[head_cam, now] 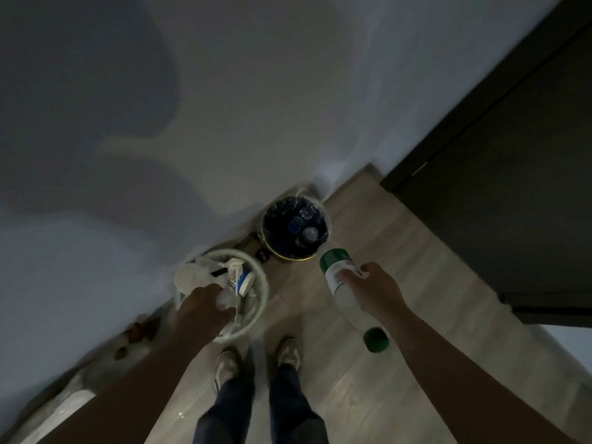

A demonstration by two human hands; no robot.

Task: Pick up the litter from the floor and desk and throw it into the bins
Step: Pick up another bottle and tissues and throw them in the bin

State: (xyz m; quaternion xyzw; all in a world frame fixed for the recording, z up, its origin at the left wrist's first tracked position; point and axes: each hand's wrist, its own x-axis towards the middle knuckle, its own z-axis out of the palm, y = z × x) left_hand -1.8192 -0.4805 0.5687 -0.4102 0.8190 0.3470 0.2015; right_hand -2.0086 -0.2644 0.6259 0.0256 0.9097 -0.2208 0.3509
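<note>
Two bins stand on the wooden floor against the wall. Paper litter and a blue-and-white tub fill the white bin [263,293]. The black bin [288,256] with a gold rim holds plastic bottles. My left hand [206,304] is over the white bin and grips crumpled white paper [226,299]. My right hand [376,288] grips a clear plastic bottle [341,294] with a green label and green cap. The bottle's base points toward the black bin, just short of its rim.
A dark door or cabinet [496,187] stands to the right. My two shoes [226,366] are just behind the bins. Brown scraps [141,328] lie along the wall at left, and a pale wrapped object [64,408] sits at the bottom left.
</note>
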